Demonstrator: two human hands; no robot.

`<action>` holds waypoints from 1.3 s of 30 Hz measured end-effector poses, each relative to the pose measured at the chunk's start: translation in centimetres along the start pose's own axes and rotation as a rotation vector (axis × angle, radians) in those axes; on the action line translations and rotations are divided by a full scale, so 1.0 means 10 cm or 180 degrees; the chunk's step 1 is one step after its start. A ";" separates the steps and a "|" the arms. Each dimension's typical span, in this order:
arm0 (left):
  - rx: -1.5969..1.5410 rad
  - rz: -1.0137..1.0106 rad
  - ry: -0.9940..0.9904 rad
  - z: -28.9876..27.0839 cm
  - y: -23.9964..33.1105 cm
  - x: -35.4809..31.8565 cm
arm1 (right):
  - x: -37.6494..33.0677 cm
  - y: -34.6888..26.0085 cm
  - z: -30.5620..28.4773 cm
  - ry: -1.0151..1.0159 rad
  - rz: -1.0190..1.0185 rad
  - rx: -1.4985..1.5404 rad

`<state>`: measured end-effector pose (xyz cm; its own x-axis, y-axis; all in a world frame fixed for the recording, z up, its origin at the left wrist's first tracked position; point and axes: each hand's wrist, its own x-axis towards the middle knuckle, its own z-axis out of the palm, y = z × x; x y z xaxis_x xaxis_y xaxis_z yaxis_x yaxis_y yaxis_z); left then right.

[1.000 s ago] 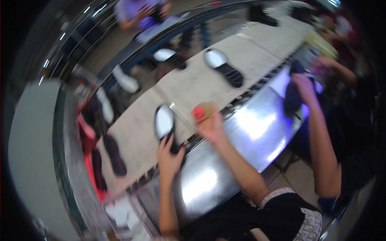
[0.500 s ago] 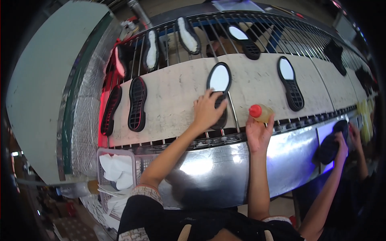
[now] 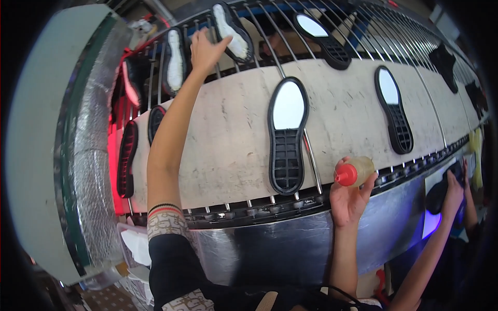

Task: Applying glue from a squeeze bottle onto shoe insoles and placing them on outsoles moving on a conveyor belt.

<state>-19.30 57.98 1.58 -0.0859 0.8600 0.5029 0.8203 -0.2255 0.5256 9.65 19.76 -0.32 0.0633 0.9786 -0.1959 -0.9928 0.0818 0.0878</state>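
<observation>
My left hand (image 3: pixel 206 51) is stretched out over the far side of the conveyor, fingers apart. It hovers at the near edge of a black shoe upper with a white underside (image 3: pixel 232 35); whether the thumb touches it I cannot tell. Another white-bottomed shoe upper (image 3: pixel 175 61) lies left of the hand. In my right hand (image 3: pixel 349 205) is a squeeze bottle (image 3: pixel 363 168) of yellowish liquid, its red nozzle cap tilted up to the left. Ahead of it, a black shoe sole (image 3: pixel 287 158) with a white heel-shaped insert lies on the pale belt (image 3: pixel 233 140).
More black soles lie on the belt, one with a white insert (image 3: pixel 394 111) at right and one (image 3: pixel 127 160) at left. A red-lit, foil-lined tunnel (image 3: pixel 93 150) stands left. A metal ledge (image 3: pixel 270 243) runs along the front. A co-worker's hands (image 3: pixel 456 192) hold a dark piece at right.
My left hand has left the middle sole and reached far and left to the shoe uppers. My right hand keeps the bottle. The view has shifted closer to the belt.
</observation>
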 end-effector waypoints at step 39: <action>0.0347 0.2740 -0.1351 -0.09 1.84 -1.23 | 0.09 0.06 -0.05 -0.0422 -0.0115 0.0283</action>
<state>-3.68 42.90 5.66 0.7633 0.5187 0.3851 0.5567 -0.8306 0.0154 9.06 20.54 -0.95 0.1175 0.9906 -0.0703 -0.9771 0.1280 0.1702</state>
